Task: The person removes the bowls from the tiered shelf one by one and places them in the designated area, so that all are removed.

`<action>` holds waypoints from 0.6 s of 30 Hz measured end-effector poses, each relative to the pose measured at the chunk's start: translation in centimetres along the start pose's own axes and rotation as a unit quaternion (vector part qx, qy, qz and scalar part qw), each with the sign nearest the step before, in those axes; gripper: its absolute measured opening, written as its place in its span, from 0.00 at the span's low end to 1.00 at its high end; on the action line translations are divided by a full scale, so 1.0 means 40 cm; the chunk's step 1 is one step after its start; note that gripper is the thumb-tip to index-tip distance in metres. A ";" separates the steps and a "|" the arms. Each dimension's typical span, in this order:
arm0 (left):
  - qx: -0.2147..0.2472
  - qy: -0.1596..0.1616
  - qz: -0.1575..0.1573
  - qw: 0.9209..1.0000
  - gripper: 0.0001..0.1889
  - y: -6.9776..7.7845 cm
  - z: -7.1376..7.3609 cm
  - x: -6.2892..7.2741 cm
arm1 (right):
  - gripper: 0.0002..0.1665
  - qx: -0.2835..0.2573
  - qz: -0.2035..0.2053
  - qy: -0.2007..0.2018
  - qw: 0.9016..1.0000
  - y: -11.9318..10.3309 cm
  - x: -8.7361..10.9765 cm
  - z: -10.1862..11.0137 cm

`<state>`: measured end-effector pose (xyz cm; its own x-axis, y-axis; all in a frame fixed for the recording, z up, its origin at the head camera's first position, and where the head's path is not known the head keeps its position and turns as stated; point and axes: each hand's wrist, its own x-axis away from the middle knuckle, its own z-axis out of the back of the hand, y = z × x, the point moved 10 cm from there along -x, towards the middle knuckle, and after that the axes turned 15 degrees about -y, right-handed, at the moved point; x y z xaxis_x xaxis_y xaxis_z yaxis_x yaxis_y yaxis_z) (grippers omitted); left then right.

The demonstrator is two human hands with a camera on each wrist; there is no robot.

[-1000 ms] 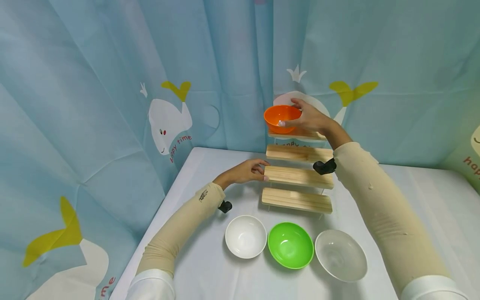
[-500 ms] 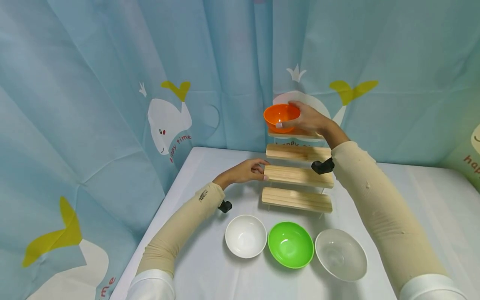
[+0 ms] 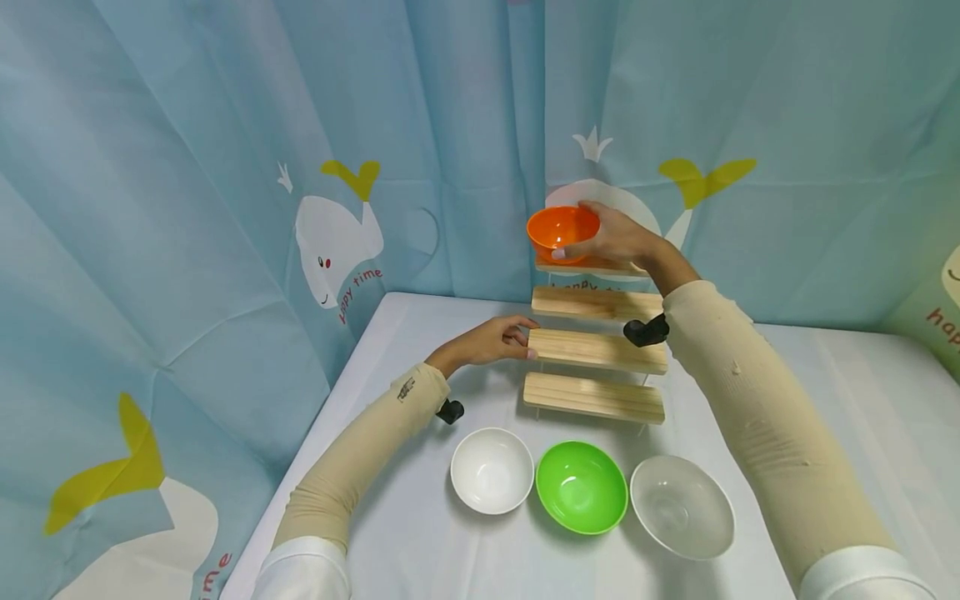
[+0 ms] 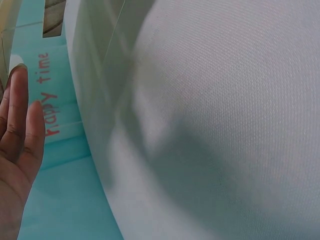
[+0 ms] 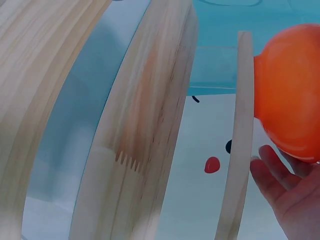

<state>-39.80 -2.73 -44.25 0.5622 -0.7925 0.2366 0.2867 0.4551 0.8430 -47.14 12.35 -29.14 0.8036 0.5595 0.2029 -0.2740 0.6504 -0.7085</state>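
An orange bowl [image 3: 551,237] sits upright on the top board [image 3: 600,267] of a wooden tiered rack [image 3: 596,350]. My right hand [image 3: 618,236] holds the bowl from its right side, thumb at the front and fingers behind the rim. From the right wrist view, the base of the orange bowl [image 5: 292,90] meets the top board [image 5: 241,120], with the right hand [image 5: 295,192] beside it. My left hand [image 3: 491,342] grips the left end of the second board from the bottom, between thumb and forefinger. The left wrist view shows several fingers of the left hand [image 4: 17,135] extended.
In front of the rack, a white bowl [image 3: 492,472], a green bowl [image 3: 581,488] and a translucent bowl [image 3: 682,508] stand in a row on the white-covered table [image 3: 420,533]. A blue curtain [image 3: 465,125] with whale prints hangs close behind the rack.
The right forefinger has lowered slightly onto the back rim of the orange bowl, and the thumb has shifted a little left and down. The left hand keeps its place on the rack.
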 end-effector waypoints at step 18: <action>0.003 -0.005 -0.006 1.000 0.32 -0.005 -0.001 -0.014 | 0.67 -0.030 0.018 0.012 0.999 0.010 0.027 0.007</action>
<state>-40.13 -2.33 -44.58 0.5514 -0.8016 0.2311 0.2890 0.4434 0.8484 -46.52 13.38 -29.00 0.8071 0.5681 0.1609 -0.2711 0.5986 -0.7538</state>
